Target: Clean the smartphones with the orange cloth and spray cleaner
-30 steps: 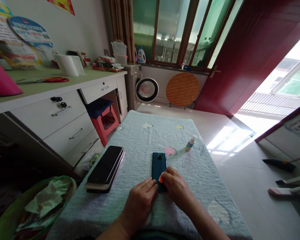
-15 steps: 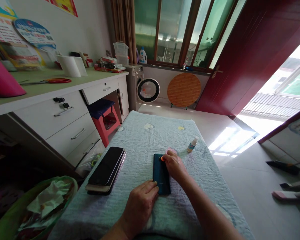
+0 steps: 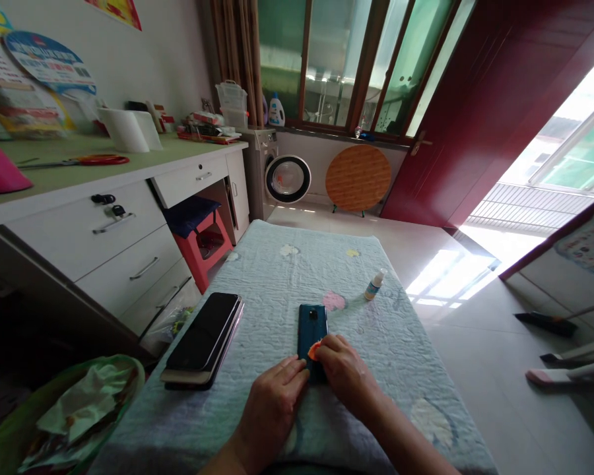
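Blue smartphone (image 3: 311,331) laid face-down toward surface's (image 3: 272,290) near edge; lightly steadied by left hand (image 3: 273,399), orange cloth (image 3: 313,349) pinched in right hand (image 3: 347,369). Probably light, stiff, slick, crackable; best gripped by long sides.

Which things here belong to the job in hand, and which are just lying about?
In the job:
blue phone, touched by the left hand
orange scrap, pinched in the right hand
spray bottle, perhaps, though untouched

Lying about, seemingly:
stacked phones (role unclear)
scissors
white paper roll
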The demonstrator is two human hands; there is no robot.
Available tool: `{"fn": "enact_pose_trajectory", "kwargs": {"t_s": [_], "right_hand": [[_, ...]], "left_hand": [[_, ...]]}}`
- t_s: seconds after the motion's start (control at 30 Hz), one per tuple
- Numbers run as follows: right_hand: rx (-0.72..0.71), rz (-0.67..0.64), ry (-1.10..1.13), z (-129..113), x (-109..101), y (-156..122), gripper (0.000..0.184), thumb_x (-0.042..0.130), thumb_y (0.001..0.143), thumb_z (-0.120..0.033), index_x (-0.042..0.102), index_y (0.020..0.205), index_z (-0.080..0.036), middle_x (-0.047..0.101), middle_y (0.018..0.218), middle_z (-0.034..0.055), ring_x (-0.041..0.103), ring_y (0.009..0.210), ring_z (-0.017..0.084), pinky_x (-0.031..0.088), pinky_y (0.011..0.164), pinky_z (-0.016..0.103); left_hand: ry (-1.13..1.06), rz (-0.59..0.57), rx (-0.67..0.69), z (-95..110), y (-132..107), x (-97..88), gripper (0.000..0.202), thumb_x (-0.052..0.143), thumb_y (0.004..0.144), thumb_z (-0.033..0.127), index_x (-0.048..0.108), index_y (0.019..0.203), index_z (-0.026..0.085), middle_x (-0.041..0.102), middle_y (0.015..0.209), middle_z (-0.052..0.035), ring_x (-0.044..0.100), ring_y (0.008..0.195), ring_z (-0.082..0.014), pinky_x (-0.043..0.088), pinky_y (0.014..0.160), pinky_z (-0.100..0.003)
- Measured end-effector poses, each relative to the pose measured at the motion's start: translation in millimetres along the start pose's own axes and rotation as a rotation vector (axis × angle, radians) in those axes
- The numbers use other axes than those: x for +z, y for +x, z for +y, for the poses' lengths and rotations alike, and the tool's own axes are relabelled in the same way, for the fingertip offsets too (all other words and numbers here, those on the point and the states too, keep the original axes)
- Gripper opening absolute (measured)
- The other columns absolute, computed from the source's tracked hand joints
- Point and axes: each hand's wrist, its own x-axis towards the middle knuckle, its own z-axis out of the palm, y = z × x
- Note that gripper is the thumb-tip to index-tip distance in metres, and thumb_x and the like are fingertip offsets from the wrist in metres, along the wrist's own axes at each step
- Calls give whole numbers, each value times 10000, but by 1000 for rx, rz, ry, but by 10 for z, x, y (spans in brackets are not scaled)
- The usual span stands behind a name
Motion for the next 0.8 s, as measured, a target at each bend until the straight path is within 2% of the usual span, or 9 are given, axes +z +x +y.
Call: {"fn": "enact_pose_trajectory", "kwargs": {"t_s": [0.2, 0.33, 0.47, 0.63, 0.8], "right_hand": [[84, 72, -36, 266, -57, 531, 243, 470, 950, -125, 687, 860, -188, 603, 866, 32, 555, 836, 154, 402, 770, 241], [144, 116, -125, 387, -34, 763, 240, 476, 960, -163, 701, 877, -168, 605, 873, 45, 550, 890, 161, 380, 822, 248], [169, 41, -223, 353, 10, 907, 290, 460, 974, -183, 723, 852, -170, 622, 891, 58, 556, 867, 157, 364, 810, 251], [113, -25, -241, 211, 148, 1052, 274, 470, 956, -145, 726, 863, -173, 624, 901, 58, 555, 835, 148, 360, 757, 242], [77, -58, -258, 142, 209, 1104, 288, 453, 976, -188, 728, 891, -188, 621, 942, 56, 559, 874, 150, 363, 767, 242]], "left_hand": [[-6, 6, -17, -16, -25, 33, 281, 445, 913, 87, 689, 996, 201, 733, 1020, -55, 703, 943, -217, 602, 827, -349], [-9, -2, -21, -19, -29, 40, 262, 466, 904, 86, 685, 994, 199, 730, 1007, -54, 699, 931, -213, 599, 824, -339], [-10, 6, -20, -25, -35, 50, 266, 458, 909, 85, 688, 981, 196, 733, 996, -53, 700, 915, -218, 597, 818, -348], [-18, 13, -15, -20, -28, 34, 299, 434, 915, 90, 690, 1021, 200, 734, 1035, -49, 695, 964, -222, 588, 852, -351], [-22, 4, -29, -2, -20, 24, 296, 434, 915, 93, 685, 1031, 200, 734, 1030, -51, 696, 957, -226, 593, 841, -361]]}}
